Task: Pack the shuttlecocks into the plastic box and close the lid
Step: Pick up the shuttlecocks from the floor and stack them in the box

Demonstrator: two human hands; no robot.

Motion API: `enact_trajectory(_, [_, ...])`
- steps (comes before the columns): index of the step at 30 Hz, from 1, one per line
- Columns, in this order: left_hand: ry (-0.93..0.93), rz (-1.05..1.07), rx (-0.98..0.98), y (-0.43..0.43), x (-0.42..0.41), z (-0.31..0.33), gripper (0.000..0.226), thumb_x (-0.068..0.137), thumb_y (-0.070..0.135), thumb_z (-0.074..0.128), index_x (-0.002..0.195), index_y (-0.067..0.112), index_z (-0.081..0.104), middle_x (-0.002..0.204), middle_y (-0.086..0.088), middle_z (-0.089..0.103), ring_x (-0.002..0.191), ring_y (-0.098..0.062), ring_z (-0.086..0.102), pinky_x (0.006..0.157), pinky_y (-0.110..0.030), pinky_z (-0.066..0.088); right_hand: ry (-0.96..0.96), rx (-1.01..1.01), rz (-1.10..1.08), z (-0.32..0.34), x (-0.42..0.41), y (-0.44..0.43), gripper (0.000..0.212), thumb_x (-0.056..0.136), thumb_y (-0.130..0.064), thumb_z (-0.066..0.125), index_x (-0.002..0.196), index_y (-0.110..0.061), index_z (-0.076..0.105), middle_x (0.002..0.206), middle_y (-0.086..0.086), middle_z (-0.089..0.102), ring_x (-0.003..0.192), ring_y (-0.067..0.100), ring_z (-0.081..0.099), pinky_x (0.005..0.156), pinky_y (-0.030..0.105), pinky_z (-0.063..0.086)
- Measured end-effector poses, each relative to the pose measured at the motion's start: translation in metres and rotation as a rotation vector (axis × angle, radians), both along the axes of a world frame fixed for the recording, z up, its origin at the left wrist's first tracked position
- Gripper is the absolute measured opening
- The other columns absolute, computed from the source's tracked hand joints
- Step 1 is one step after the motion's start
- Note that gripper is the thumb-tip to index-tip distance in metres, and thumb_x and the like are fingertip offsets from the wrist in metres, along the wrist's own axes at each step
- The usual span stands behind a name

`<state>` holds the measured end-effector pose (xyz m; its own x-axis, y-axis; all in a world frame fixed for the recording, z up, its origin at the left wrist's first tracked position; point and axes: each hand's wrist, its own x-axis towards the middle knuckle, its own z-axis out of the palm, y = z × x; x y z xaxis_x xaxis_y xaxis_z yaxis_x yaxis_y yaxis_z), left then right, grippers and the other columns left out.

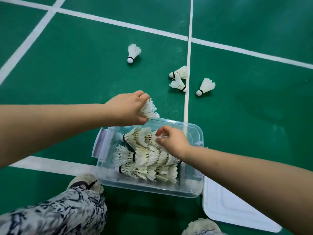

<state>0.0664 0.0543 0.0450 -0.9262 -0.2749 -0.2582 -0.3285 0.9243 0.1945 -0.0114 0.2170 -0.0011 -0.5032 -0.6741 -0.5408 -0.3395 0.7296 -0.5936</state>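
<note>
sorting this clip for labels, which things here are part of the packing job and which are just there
Part of the job:
- plastic box, partly filled
- lid, off, beside the box
- shuttlecock in left hand
- left hand
- right hand, on the stacked shuttlecocks
- four loose shuttlecocks on the floor

Just there:
- white court lines
- shoes
- patterned trousers

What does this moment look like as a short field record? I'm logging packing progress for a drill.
setting: green court floor with white lines
box: clear plastic box, open, partly filled with nested rows of shuttlecocks
lid: off, lying flat on the floor right of the box
left hand: holds a shuttlecock above the box's far rim
right hand: over the box, grip pinching the feathers of a packed row
loose on floor: four shuttlecocks, one alone, three clustered by a white line
</note>
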Motion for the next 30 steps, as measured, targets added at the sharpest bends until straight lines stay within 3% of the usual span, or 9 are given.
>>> enact_trajectory(4, [0.004,-0.002,0.025,0.003,-0.001,0.001,0.049,0.078,0.039,0.058,0.118,0.015,0.042,0.116,-0.006,0.05,0.09,-0.026,0.054,0.074,-0.033,0.043,-0.069,0.018,0.004,-0.002,0.0,0.002,0.031,0.086,-0.024,0.064,0.114,-0.018,0.05,0.117,0.005,0.058,0.104,0.023,0.055,0.081,0.027,0.041])
enact_trajectory(6, [-0.001,0.004,0.039,0.004,0.001,0.001,0.05,0.079,0.037,0.058,0.12,0.015,0.041,0.119,-0.006,0.049,0.092,-0.026,0.054,0.074,-0.032,0.042,-0.094,-0.001,0.001,-0.001,-0.002,0.007,0.047,0.084,-0.025,0.067,0.126,-0.022,0.045,0.122,0.001,0.055,0.1,0.019,0.052,0.076,0.025,0.039])
enact_trajectory(9, [-0.01,0.008,0.045,0.004,0.005,0.001,0.051,0.079,0.037,0.058,0.122,0.016,0.04,0.122,-0.005,0.048,0.095,-0.026,0.054,0.073,-0.03,0.04,-0.133,-0.063,-0.016,0.002,-0.005,0.021,0.063,0.083,-0.022,0.068,0.136,-0.034,0.037,0.091,-0.009,0.053,0.076,0.012,0.05,0.063,0.02,0.041])
enact_trajectory(11, [-0.016,0.011,0.046,0.005,0.008,0.001,0.051,0.08,0.037,0.057,0.123,0.017,0.039,0.122,-0.005,0.048,0.094,-0.025,0.054,0.073,-0.03,0.04,-0.142,-0.104,-0.072,0.003,-0.006,0.03,0.066,0.082,-0.02,0.068,0.136,-0.039,0.036,0.084,-0.009,0.049,0.081,0.013,0.053,0.069,0.02,0.042])
enact_trajectory(14, [-0.016,0.009,0.051,0.008,0.009,0.003,0.051,0.08,0.037,0.057,0.123,0.017,0.039,0.121,-0.004,0.048,0.087,-0.021,0.05,0.071,-0.029,0.04,-0.113,-0.155,-0.166,0.007,-0.01,0.04,0.059,0.083,-0.015,0.066,0.134,-0.031,0.039,0.093,-0.005,0.057,0.091,0.014,0.058,0.073,0.018,0.043])
enact_trajectory(17, [-0.006,-0.016,0.053,0.012,0.008,0.004,0.051,0.079,0.035,0.058,0.123,0.018,0.039,0.121,-0.003,0.048,0.085,-0.019,0.046,0.071,-0.028,0.039,-0.082,-0.155,-0.238,0.012,-0.014,0.041,0.041,0.084,-0.021,0.066,0.121,-0.022,0.048,0.087,-0.006,0.06,0.076,0.008,0.057,0.063,0.014,0.043])
enact_trajectory(22, [-0.037,-0.049,0.06,0.023,0.006,0.004,0.053,0.078,0.034,0.058,0.126,0.019,0.038,0.125,-0.002,0.046,0.098,-0.023,0.052,0.08,-0.034,0.047,-0.036,-0.098,-0.189,0.011,-0.017,0.025,0.016,0.084,-0.03,0.067,0.091,-0.016,0.066,0.081,-0.002,0.063,0.075,0.012,0.056,0.062,0.019,0.043])
enact_trajectory(27, [-0.048,-0.069,0.059,0.026,0.004,0.001,0.056,0.079,0.035,0.058,0.128,0.019,0.037,0.126,-0.002,0.047,0.102,-0.022,0.052,0.082,-0.033,0.046,0.024,0.003,-0.12,0.001,-0.018,0.007,0.008,0.087,-0.016,0.06,0.091,-0.015,0.066,0.082,0.0,0.063,0.079,0.015,0.056,0.07,0.023,0.042])
enact_trajectory(30, [-0.053,-0.081,0.062,0.027,0.005,0.0,0.057,0.079,0.035,0.057,0.129,0.019,0.036,0.126,-0.002,0.046,0.102,-0.021,0.052,0.082,-0.032,0.045,0.028,0.024,-0.107,-0.004,-0.019,0.008,0.009,0.088,-0.014,0.058,0.083,-0.02,0.061,0.071,-0.008,0.057,0.08,0.015,0.056,0.071,0.023,0.042])
